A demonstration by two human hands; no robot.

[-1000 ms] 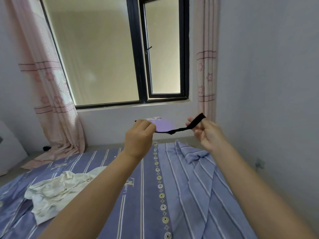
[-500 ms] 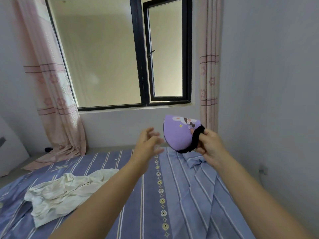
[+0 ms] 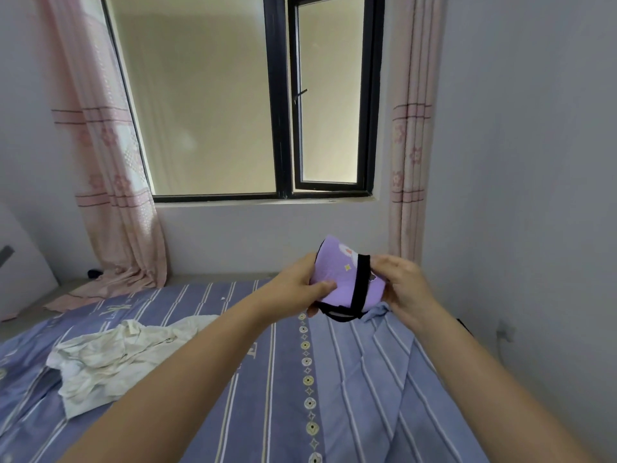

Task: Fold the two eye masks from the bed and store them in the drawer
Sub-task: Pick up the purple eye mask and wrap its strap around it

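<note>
A purple eye mask (image 3: 340, 279) with a cartoon print and a black strap is held up in the air above the bed (image 3: 334, 379). It is folded in half, and the strap runs down across its face and loops below it. My left hand (image 3: 300, 289) grips its left edge, thumb on the front. My right hand (image 3: 404, 289) holds its right side, beside the strap. A second eye mask and the drawer are not in view.
The bed has a blue striped sheet, rumpled at the far right. A crumpled white cloth (image 3: 113, 359) lies on its left part. A window with pink curtains (image 3: 110, 182) is ahead. A grey wall (image 3: 534, 195) runs close along the right.
One second ago both hands stretched the mask and strap out flat. Then the right hand alone held it folded. Now the left hand has closed on the mask's left edge.
</note>
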